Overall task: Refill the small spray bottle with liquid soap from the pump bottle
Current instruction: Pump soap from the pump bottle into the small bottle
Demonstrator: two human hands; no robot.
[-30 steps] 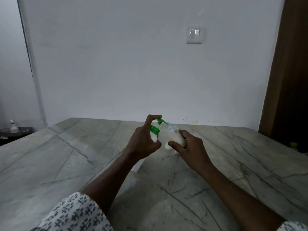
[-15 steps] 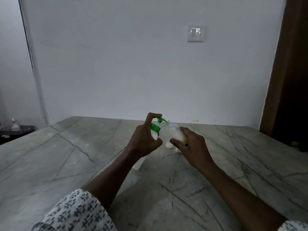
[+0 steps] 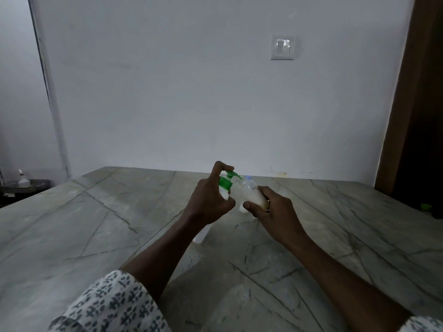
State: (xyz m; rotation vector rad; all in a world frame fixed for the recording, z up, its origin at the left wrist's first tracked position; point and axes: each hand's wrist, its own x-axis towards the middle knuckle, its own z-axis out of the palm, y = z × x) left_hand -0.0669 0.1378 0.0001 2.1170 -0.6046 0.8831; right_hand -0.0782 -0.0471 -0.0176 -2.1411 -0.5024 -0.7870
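Person's left hand (image 3: 207, 202) grips green-topped white plastic pump bottle (image 3: 225, 183), forefinger on top; right hand (image 3: 275, 213) holds small clear spray bottle (image 3: 251, 194) (tilted) just beside the spout.

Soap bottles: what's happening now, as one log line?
left hand: grips pump bottle, finger on pump head | right hand: holds small spray bottle, tilted toward spout

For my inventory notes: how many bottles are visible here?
3: the pump bottle in the left hand, the small spray bottle in the right hand, and a white bottle far left on a dark shelf. Others may be hidden.
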